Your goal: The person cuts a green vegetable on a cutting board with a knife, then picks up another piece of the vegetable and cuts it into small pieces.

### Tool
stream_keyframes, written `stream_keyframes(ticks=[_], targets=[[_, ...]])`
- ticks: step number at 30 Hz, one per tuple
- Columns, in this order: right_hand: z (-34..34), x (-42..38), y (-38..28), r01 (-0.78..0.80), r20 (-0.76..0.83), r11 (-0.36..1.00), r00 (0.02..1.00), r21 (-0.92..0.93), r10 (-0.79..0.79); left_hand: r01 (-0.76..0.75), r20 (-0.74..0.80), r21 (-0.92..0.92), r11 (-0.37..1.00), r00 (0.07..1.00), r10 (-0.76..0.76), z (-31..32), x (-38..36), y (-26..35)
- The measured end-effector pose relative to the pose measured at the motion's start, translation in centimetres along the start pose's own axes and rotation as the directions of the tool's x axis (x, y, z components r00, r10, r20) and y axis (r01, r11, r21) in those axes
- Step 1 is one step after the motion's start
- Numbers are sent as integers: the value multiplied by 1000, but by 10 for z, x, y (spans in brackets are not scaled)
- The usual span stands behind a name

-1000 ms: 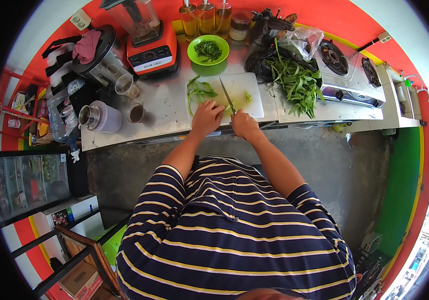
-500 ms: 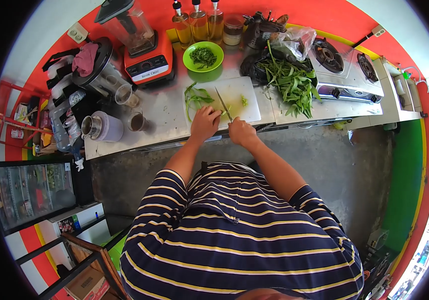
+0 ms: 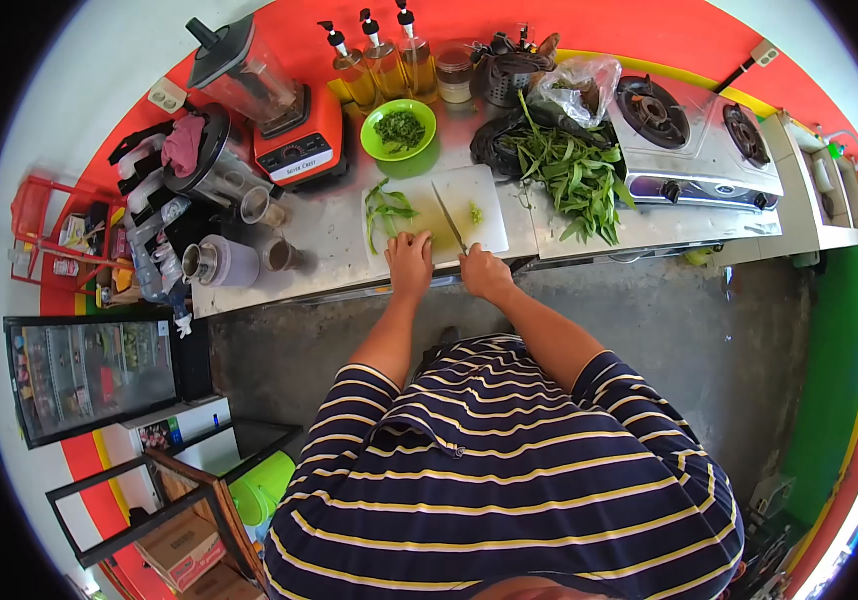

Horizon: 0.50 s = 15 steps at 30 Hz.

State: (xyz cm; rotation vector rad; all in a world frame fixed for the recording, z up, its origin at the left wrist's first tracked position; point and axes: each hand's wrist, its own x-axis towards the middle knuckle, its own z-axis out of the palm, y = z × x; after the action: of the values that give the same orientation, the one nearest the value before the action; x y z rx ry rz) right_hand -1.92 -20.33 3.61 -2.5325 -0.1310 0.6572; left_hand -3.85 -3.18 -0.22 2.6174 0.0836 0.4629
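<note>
My right hand (image 3: 486, 271) is wrapped round the handle of a knife (image 3: 448, 216), whose blade points up and left over the white cutting board (image 3: 489, 235). At the board's front edge rests my left hand (image 3: 410, 262), fingers bent and close together; whatever lies under its fingertips is too small to name. Green leafy stems (image 3: 385, 210) lie on the board's left part, and small light-green pieces (image 3: 476, 213) on its right. Behind the board, a green bowl (image 3: 400, 137) holds chopped greens. A large leafy bunch (image 3: 579, 175) lies to the right, partly on a black bag.
An orange blender (image 3: 294, 150) and three pump bottles (image 3: 384, 70) stand at the back. A gas stove (image 3: 694, 150) is on the right. Cups and a metal-rimmed container (image 3: 229, 262) are on the left. The counter's front edge runs before me.
The whole view has shifted and turned slightly. My left hand has moved a little away from the knife blade, toward the board's left part. The knife remains in my right hand.
</note>
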Motion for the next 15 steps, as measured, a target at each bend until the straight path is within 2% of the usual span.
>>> stream_keyframes(ticks=[3, 7, 9, 10, 15], targets=[[-6, -2, 14, 2, -2, 1000, 1000, 18, -2, 81, 12, -6, 997, 997, -81, -2, -1, 8], [-19, 5, 31, 32, -37, 999, 999, 37, -30, 90, 1, 15, 996, 996, -90, 8, 1, 5], [-24, 8, 37, 69, -58, 998, 996, 7, -68, 165, 6, -99, 981, 986, -166, 16, 2, 3], [-25, 8, 40, 96, -78, 995, 992, -20, -97, 173, 4, -94, 980, 985, -173, 18, 2, 4], [-44, 2, 42, 202, -5, 979, 979, 17, -202, 205, -76, -109, 973, 974, -213, 13, -5, 16]])
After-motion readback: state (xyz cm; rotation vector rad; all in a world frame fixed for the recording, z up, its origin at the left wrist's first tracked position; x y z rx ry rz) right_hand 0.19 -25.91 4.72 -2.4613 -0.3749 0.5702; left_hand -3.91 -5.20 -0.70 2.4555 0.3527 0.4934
